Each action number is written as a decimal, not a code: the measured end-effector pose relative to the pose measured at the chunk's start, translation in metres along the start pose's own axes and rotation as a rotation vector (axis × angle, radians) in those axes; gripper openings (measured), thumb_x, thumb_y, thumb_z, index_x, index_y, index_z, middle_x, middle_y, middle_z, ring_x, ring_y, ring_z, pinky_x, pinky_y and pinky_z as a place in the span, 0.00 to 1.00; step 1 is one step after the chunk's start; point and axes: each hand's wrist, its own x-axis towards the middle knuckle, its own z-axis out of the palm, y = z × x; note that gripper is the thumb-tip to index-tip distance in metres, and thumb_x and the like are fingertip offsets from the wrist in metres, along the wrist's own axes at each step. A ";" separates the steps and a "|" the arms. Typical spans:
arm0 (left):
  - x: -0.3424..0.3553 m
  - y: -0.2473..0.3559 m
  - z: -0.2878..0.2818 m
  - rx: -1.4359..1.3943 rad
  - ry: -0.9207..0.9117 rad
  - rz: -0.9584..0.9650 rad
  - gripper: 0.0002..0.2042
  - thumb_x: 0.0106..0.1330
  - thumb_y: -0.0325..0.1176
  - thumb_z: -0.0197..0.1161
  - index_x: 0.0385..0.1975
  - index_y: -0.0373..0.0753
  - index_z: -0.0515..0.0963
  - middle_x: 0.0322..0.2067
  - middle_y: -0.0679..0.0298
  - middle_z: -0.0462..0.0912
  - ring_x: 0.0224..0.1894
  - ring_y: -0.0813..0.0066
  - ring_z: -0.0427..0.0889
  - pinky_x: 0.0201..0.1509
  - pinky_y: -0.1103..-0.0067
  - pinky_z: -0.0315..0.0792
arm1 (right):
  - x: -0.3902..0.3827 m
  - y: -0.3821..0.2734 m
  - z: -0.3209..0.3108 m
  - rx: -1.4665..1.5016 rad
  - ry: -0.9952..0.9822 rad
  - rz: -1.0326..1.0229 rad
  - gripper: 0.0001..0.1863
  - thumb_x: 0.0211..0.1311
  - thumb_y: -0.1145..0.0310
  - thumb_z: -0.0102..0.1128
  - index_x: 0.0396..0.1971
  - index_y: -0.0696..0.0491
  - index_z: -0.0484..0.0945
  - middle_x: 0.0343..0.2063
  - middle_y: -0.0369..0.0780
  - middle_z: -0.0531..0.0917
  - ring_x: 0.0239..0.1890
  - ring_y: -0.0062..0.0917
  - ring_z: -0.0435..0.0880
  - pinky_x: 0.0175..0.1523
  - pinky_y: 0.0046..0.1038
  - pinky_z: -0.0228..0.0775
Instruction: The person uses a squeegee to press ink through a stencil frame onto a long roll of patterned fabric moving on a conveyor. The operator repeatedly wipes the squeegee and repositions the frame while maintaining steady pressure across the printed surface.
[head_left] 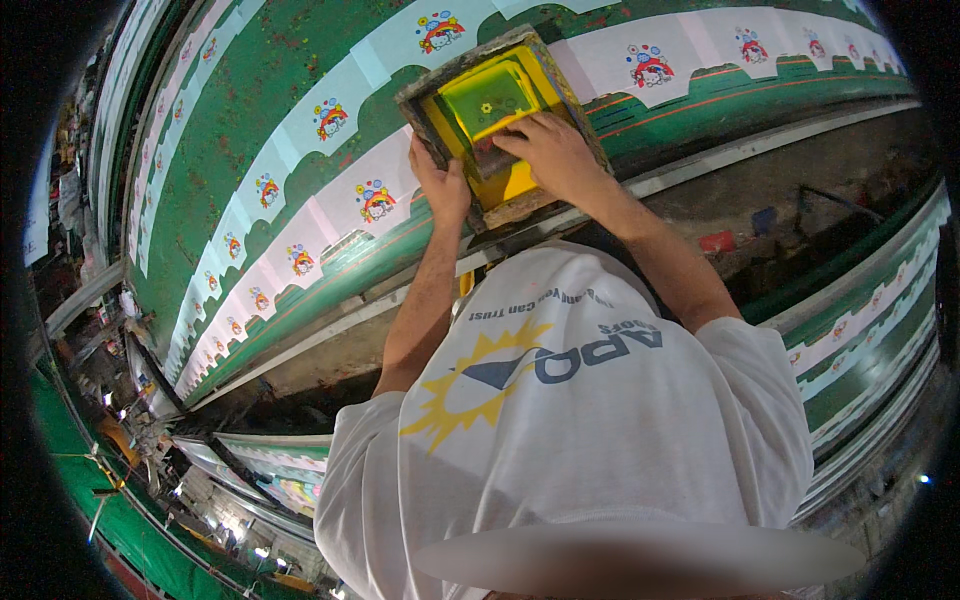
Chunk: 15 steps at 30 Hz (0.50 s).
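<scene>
A screen-printing frame (571,88) with a worn wooden rim lies tilted across a row of white and pale pink cut pieces (340,205) on a long green table. Yellow ink (515,183) coats the inside of its screen, around a green see-through window (487,103). My left hand (440,182) grips the frame's left side, fingers wrapped over the rim. Inside the frame, my right hand (558,155) has its fingers closed on a squeegee (490,157), mostly hidden beneath them. Pieces on both sides of the frame carry a colourful cartoon print (651,66).
Pale blue printed pieces (330,120) form another row farther across the green table (255,90). A metal rail (690,172) follows its near edge. Another table with printed pieces (840,330) stands at the right. Cluttered floor and lights show at lower left.
</scene>
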 end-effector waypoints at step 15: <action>-0.001 0.016 -0.002 0.124 0.023 0.098 0.41 0.60 0.21 0.63 0.78 0.28 0.61 0.71 0.38 0.70 0.74 0.35 0.67 0.81 0.53 0.60 | 0.110 0.031 -0.003 -0.005 -0.260 0.181 0.23 0.68 0.70 0.71 0.63 0.45 0.86 0.55 0.42 0.87 0.62 0.41 0.84 0.67 0.45 0.78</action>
